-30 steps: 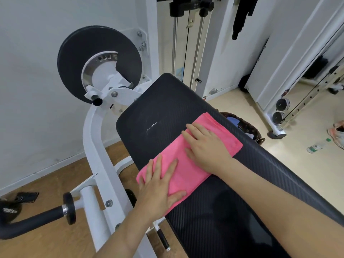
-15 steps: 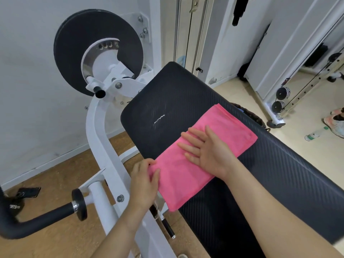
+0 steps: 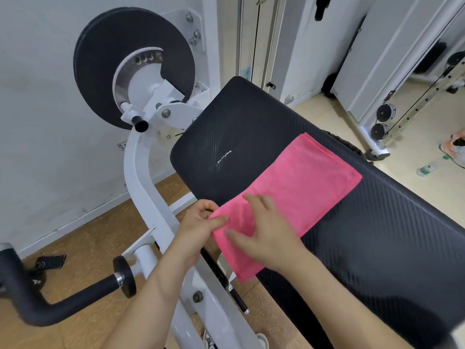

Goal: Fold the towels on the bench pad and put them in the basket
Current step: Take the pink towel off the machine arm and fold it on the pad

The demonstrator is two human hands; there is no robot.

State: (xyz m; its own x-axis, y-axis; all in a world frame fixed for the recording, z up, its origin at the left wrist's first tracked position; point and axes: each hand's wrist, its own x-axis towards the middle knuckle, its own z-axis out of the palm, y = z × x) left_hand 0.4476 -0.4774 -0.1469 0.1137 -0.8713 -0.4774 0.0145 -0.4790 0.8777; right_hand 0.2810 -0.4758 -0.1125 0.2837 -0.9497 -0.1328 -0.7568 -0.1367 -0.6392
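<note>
Towel point(image 3: 297, 195), pink and folded into a long strip, lies slantwise across the black bench pad point(image 3: 377, 222), its far end flat on the pad and its near end hanging just past the pad's left edge. My left hand point(image 3: 198, 222) is closed on that near end: thumb and fingers pinch the corner of the cloth at the pad's edge, beside the white frame point(image 3: 141, 177) of the machine. My right hand point(image 3: 266, 233) lies on top of the towel just next to it, fingers spread and only slightly bent, palm pressing the cloth down; it grips nothing that I can see, it merely rests there. The two hands are near each other, almost touching at the fingertips.

Beyond the pad's far right edge a dark woven rim point(image 3: 352, 147) shows, which may be the basket, mostly hidden by the pad. To the left stands a round black weight disc point(image 3: 105, 59) on the frame, with a black padded handle point(image 3: 75, 301) sticking out low down. On the pale floor at the right lie a plastic bottle point(image 3: 430, 167) and a shoe point(image 3: 455, 149).
</note>
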